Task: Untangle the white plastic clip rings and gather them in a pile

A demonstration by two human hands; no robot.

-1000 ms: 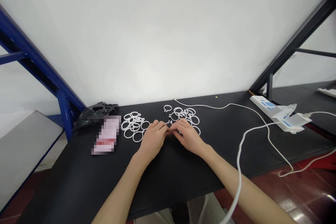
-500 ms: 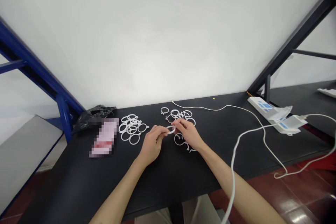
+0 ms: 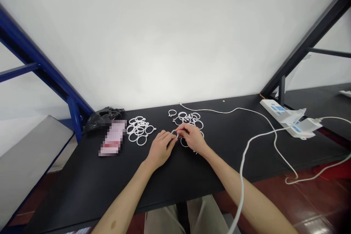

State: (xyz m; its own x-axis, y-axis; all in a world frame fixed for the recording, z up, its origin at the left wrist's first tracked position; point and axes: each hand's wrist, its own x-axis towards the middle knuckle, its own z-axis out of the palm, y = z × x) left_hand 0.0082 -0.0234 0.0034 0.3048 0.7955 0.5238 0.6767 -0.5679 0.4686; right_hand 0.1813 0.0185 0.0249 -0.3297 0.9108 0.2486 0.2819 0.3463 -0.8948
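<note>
My left hand (image 3: 161, 150) and my right hand (image 3: 194, 139) meet above the middle of the black table. Between their fingertips they pinch one thin white plastic ring (image 3: 173, 131). Fingers of both hands cover much of it, so I cannot tell whether its ends are joined. Left of my hands lies a pile of white rings (image 3: 142, 144) with small tabs, mostly looking closed. Behind and partly under my right hand are several more white rings (image 3: 197, 128), some with a gap at their clasp. A single ring (image 3: 172, 110) lies slightly apart at the back.
A crumpled black plastic bag (image 3: 100, 120) and a pixelated pink packet (image 3: 113, 137) lie at the left. White power strips (image 3: 276, 111) stand at the right. A white cable (image 3: 248, 144) hangs across the front right, over my right forearm. Blue and black frame bars (image 3: 74, 111) flank the table.
The held ring has turned between my fingers, and my hands have drawn closer together. The right fingers have shifted slightly left. The whole view has tilted a little.
</note>
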